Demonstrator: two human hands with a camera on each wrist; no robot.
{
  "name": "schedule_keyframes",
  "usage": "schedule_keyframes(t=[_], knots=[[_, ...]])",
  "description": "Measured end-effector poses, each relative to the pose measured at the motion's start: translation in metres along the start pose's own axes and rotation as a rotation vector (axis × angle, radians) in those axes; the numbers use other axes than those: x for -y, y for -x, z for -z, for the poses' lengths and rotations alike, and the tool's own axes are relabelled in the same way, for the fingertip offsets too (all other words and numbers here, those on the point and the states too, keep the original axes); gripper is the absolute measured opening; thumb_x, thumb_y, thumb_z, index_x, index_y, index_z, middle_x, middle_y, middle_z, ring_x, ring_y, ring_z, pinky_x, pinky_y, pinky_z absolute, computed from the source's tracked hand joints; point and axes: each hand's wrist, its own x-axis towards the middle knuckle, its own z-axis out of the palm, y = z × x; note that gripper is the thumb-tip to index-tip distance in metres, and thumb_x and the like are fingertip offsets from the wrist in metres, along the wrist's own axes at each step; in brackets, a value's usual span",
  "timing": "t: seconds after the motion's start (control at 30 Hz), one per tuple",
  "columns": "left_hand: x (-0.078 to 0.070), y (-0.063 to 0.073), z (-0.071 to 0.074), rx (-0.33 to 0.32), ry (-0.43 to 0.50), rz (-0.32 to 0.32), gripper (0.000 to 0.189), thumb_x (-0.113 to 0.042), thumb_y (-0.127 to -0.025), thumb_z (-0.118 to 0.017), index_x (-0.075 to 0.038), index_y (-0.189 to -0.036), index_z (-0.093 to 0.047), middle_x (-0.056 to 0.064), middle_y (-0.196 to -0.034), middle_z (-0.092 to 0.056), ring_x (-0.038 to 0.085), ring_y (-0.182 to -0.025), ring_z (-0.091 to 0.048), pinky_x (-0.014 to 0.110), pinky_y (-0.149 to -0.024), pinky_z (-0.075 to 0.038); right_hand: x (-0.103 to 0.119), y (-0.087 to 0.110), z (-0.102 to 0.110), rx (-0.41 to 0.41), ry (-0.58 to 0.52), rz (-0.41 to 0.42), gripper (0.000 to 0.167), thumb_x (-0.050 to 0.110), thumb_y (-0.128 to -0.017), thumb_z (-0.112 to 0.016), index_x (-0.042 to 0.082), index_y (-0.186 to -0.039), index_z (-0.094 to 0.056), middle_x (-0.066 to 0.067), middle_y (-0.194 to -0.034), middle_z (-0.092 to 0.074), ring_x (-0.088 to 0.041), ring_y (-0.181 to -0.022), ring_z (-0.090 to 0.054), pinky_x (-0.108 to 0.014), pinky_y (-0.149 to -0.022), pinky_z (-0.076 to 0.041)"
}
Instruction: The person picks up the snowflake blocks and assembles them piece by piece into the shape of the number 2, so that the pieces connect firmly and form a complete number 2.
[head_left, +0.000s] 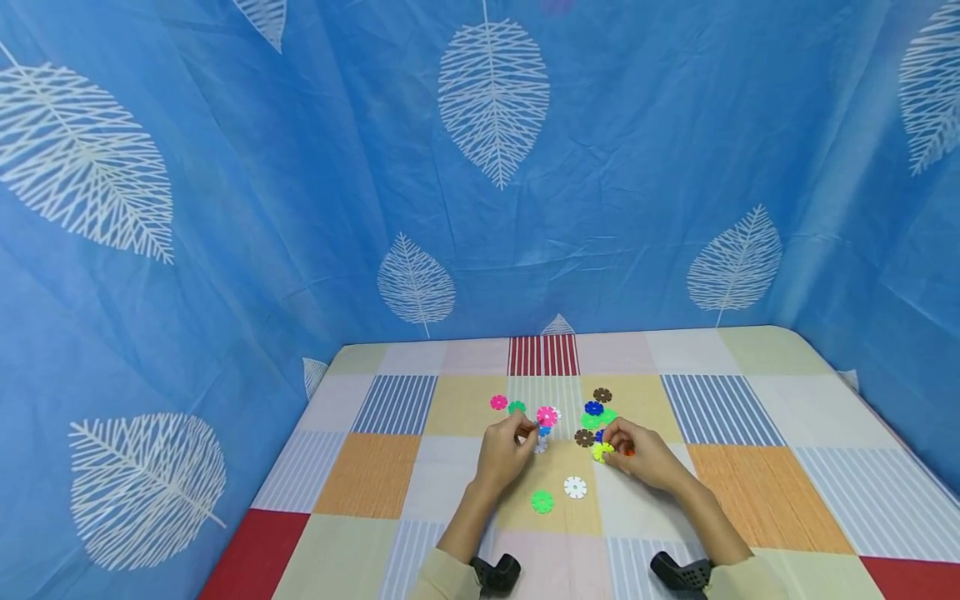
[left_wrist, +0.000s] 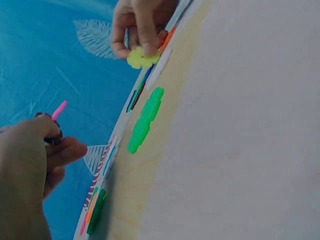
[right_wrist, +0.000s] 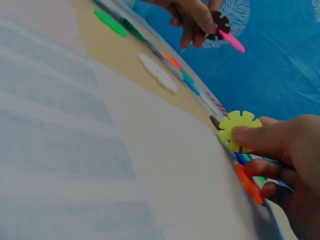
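Note:
On the patchwork tablecloth [head_left: 375,475] lie several flat toothed plastic discs. My left hand [head_left: 531,427] pinches a brown disc [right_wrist: 220,25] with a pink disc [head_left: 547,416] slotted into it, held just above the cloth. My right hand [head_left: 609,446] pinches a yellow disc [head_left: 602,452] between thumb and forefinger, its edge near the cloth. An orange disc [right_wrist: 248,184] sits under the right hand's lower fingers. In the left wrist view the yellow disc [left_wrist: 141,58] shows at the top and the pink disc [left_wrist: 59,110] sticks up from my left hand [left_wrist: 55,145].
Loose discs lie around the hands: a green one [head_left: 542,502] and a white one [head_left: 575,487] nearer me, blue [head_left: 594,408], brown [head_left: 602,395] and pink [head_left: 498,402] ones farther off. A blue leaf-print curtain [head_left: 480,167] closes in the table on three sides.

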Motion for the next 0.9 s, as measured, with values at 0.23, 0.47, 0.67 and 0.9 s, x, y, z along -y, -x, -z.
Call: schedule_keyframes(t=[0.23, 0.47, 0.67, 0.9], knots=[[-0.009, -0.002, -0.001, 0.006, -0.011, -0.085, 0.012, -0.007, -0.078, -0.065, -0.012, -0.074, -0.055, -0.004, -0.07, -0.067, 0.001, -0.061, -0.06, 0.008, -0.053, -0.041, 0.02, -0.01, -0.013, -0.248, -0.154, 0.04, 0.019, 0.008, -0.077, -0.074, 0.006, -0.095, -0.067, -0.001, -0.077, -0.068, -0.01, -0.065, -0.062, -0.023, -0.058, -0.051], [-0.014, -0.004, -0.003, 0.03, -0.01, -0.103, 0.01, -0.007, -0.078, -0.065, -0.012, -0.076, -0.056, -0.006, -0.07, -0.066, 0.001, -0.061, -0.06, 0.007, -0.054, -0.04, 0.029, -0.014, -0.026, -0.361, -0.186, 0.102, 0.017, -0.003, -0.074, -0.073, 0.0, -0.089, -0.067, -0.012, -0.079, -0.068, -0.021, -0.067, -0.065, -0.023, -0.061, -0.053], [-0.014, -0.003, -0.004, 0.056, 0.049, -0.109, 0.011, -0.004, -0.078, -0.065, -0.011, -0.076, -0.056, -0.004, -0.069, -0.065, 0.002, -0.061, -0.06, 0.01, -0.052, -0.043, 0.032, -0.013, -0.026, -0.356, -0.164, 0.096, 0.016, 0.001, -0.075, -0.074, 0.004, -0.089, -0.067, -0.007, -0.079, -0.069, -0.017, -0.067, -0.066, -0.022, -0.062, -0.053], [-0.015, -0.003, -0.002, 0.109, 0.115, -0.102, 0.01, -0.004, -0.08, -0.065, -0.01, -0.075, -0.057, -0.003, -0.069, -0.065, 0.004, -0.062, -0.059, 0.013, -0.053, -0.046, 0.035, -0.011, -0.025, -0.376, -0.114, 0.104, 0.017, 0.004, -0.074, -0.076, 0.013, -0.086, -0.068, 0.0, -0.075, -0.069, -0.007, -0.066, -0.064, -0.024, -0.063, -0.051]])
